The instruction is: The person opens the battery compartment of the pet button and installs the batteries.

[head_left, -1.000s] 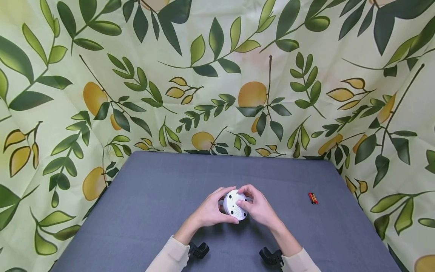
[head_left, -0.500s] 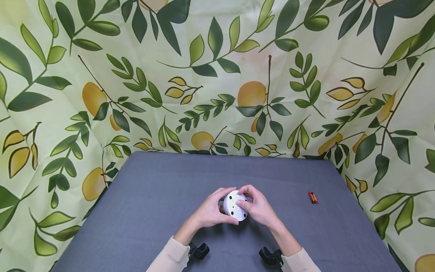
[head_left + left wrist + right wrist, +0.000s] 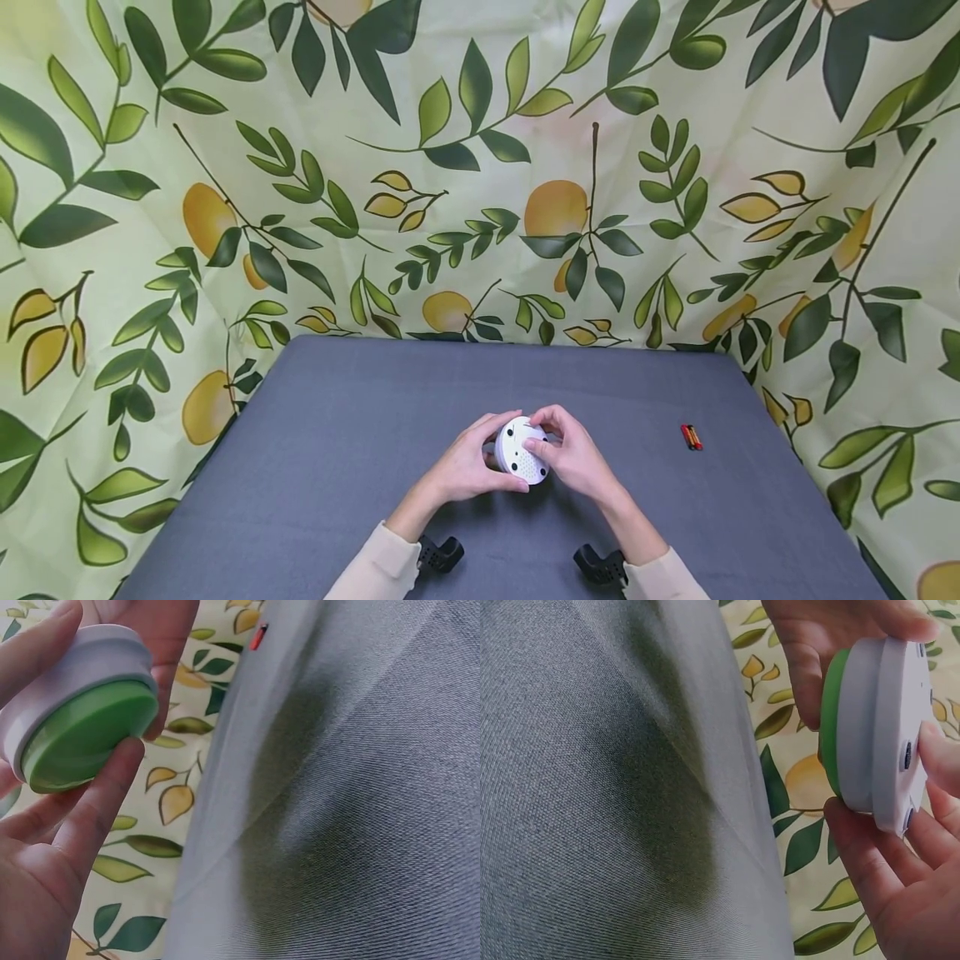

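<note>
Both hands (image 3: 467,465) (image 3: 576,462) close together, fingers (image 3: 105,787) bent, forearms (image 3: 422,504) angled inward

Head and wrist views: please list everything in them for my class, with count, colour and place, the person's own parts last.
Tabletop: one, grey-blue, across the lower head view.
Backdrop: sheet count unclear, cream with green leaves and yellow-orange fruit, behind and beside the tabletop.
Round device: one, white with a green face, held over the tabletop.
Dots: four visible, black, on the device's white side.
Small cylinders: apparently two, red, orange and dark, tabletop's right.
Wrist attachments: two, black, beside the wrists.
Sleeves: two, cream, on the forearms.
Left grip: one, bare hand, device's left.
Right grip: one, bare hand, device's right.
</note>
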Available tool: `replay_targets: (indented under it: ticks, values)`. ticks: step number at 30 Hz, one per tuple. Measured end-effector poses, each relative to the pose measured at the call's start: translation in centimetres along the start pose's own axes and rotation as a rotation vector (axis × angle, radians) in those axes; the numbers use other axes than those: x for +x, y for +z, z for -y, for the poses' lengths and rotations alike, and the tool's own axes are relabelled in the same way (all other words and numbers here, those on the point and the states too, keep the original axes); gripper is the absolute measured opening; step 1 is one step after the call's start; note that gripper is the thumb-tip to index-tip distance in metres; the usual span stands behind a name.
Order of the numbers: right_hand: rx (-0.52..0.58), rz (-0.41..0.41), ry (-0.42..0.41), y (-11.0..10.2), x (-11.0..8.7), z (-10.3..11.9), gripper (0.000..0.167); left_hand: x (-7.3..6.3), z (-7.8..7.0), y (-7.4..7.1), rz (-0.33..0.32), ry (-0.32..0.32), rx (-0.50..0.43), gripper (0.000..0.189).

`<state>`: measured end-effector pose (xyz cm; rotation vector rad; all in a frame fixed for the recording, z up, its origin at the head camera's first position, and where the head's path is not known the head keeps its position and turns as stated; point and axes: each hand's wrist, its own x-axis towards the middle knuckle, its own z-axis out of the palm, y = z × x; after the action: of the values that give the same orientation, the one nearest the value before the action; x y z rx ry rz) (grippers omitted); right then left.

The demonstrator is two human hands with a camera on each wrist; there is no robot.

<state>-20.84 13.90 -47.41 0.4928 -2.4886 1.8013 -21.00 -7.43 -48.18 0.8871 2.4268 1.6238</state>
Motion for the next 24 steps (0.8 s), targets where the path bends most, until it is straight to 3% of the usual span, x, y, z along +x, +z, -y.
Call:
replay_targets:
  ticks: [8,24]
  values:
    - [0.002,-0.005,-0.019,-0.21,0.00,-0.04,0.025,0.09,-0.37,-0.05,0.008,-0.005,-0.010,0.093]
    - [-0.181,-0.128,-0.083,-0.01,-0.10,0.38,0.025,-0.18,-0.27,-0.07,0.013,-0.019,-0.001,0.093]
